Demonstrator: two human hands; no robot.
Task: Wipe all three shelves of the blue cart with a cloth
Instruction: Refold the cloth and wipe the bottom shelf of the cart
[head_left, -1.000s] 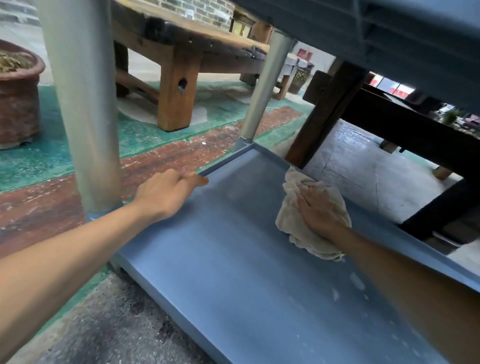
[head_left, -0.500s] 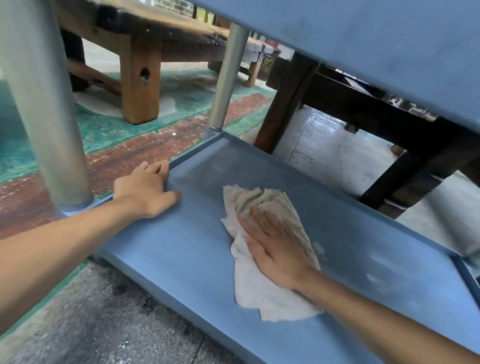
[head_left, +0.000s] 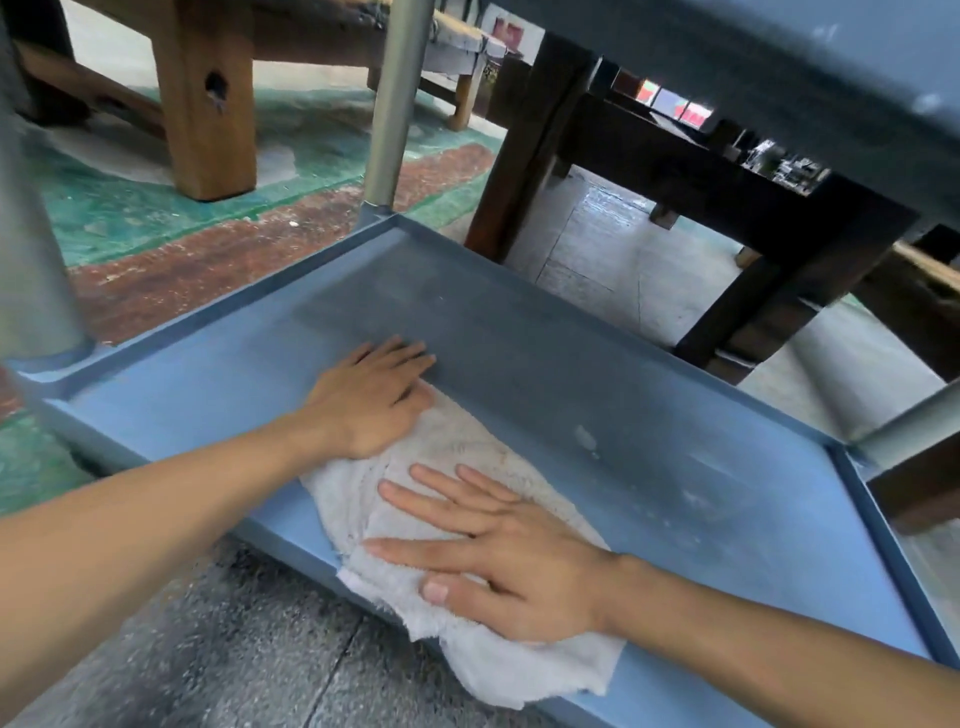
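Pressing flat on the cloth (head_left: 467, 519), your right hand (head_left: 519, 566) lay with fingers spread and pointing left across the bottom shelf (head_left: 571, 364) of the blue cart, gripping nothing. Half a second before, your left hand (head_left: 374, 400) had rested on the shelf's left rim beside the near post (head_left: 31, 260); by this moment it had come in onto the shelf floor, palm down and open, its heel on the far edge of the cloth and its fingers on bare blue surface. The cloth itself had slid toward the front lip, its near corner hanging over the edge above the grey floor (head_left: 208, 649). Your two hands sat close together, no longer well apart. A pale smudge (head_left: 586, 439) showed on the shelf to the right of the cloth.
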